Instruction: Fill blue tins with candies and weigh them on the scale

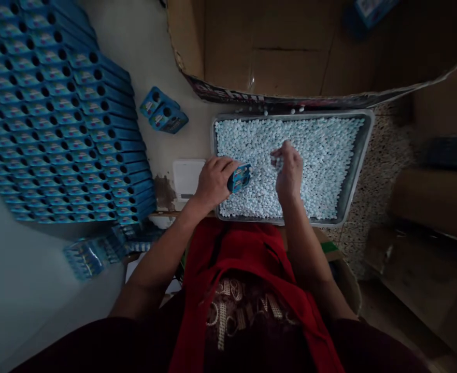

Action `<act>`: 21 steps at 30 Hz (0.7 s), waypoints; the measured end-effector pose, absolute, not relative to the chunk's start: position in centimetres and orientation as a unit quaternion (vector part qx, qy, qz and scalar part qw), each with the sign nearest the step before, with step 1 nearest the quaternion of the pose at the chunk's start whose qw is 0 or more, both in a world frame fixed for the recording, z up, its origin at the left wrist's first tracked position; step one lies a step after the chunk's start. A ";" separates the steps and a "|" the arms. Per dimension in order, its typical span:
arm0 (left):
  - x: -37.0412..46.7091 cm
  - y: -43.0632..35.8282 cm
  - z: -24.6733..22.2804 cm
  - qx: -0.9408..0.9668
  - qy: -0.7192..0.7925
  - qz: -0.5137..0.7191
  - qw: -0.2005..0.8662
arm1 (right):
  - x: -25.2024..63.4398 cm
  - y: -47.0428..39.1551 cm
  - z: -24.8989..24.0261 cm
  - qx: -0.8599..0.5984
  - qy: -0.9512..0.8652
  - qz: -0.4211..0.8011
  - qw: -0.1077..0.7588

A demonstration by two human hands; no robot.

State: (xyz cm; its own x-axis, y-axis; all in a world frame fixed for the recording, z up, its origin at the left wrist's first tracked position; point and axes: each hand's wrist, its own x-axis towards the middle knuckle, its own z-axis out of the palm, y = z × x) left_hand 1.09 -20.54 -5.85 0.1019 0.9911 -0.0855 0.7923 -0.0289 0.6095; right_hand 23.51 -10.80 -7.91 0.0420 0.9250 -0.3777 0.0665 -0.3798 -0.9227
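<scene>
Two hands: working over the metal tray (358, 171) of pale blue pellets (322, 155).
Left hand (213, 181): gripping a small blue box (239, 177) at the tray's left edge.
Right hand (288, 171): pinching pellets mid-tray.
Bench (151, 52): lying left of the tray, stacked blue boxes (57, 114) crowding it.
Cardboard box (290, 52): sitting just behind the tray.

Stacked blue boxes (57, 114) left; cardboard carton (290, 46) behind.

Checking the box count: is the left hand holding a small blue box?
Yes, the left hand grips a small blue box over the tray.
</scene>
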 end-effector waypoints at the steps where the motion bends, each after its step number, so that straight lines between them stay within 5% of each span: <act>1: 0.9 -20.7 -6.1 0.683 0.642 0.210 0.278 | 24.9 -10.9 -8.3 -0.618 -0.466 0.534 0.338; 6: 0.2 -21.5 -8.5 0.646 0.592 0.301 0.377 | 30.2 -13.5 -8.6 -0.617 -0.638 0.418 0.195; 16: -3.7 -22.1 -9.2 0.476 0.603 0.459 0.447 | 22.2 -15.3 -6.0 -0.362 -0.783 0.445 0.240; 21: -9.9 -22.2 -9.2 0.489 0.619 0.470 0.396 | 12.3 -14.9 -9.6 -0.393 -0.785 0.429 0.213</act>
